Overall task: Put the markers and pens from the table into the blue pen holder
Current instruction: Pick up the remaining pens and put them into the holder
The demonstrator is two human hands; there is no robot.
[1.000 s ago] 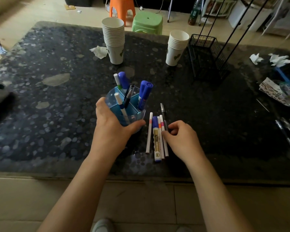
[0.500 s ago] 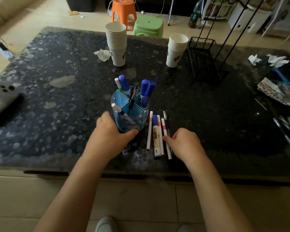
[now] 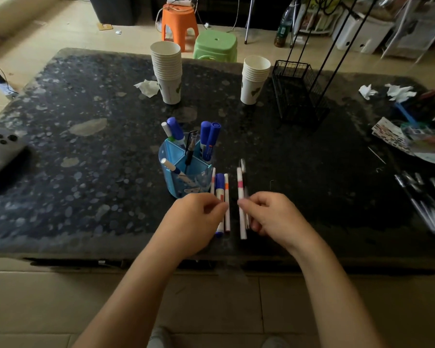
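The blue pen holder (image 3: pixel 183 175) stands upright on the dark table (image 3: pixel 86 172) with several blue-capped markers and pens in it. Just right of it lie a thin white pen, a blue-capped marker (image 3: pixel 220 187) and an orange-banded pen (image 3: pixel 226 189). My left hand (image 3: pixel 194 222) is below the holder, apart from it, with its fingertips pinched on the blue-capped marker. My right hand (image 3: pixel 269 214) grips a pink-banded white pen (image 3: pixel 240 189) together with a black pen (image 3: pixel 244 172), held a little right of the others.
Two stacks of paper cups (image 3: pixel 167 71) (image 3: pixel 254 81) and a black wire basket (image 3: pixel 294 94) stand farther back. A crumpled tissue (image 3: pixel 147 87) lies by the left stack. A white device (image 3: pixel 0 146) sits at the left edge. More pens (image 3: pixel 422 197) and papers (image 3: pixel 397 136) lie at the right.
My left hand has let go of the pen holder and moved right onto the lying markers. My right hand has closed on the pink-banded and black pens and drawn them slightly right.
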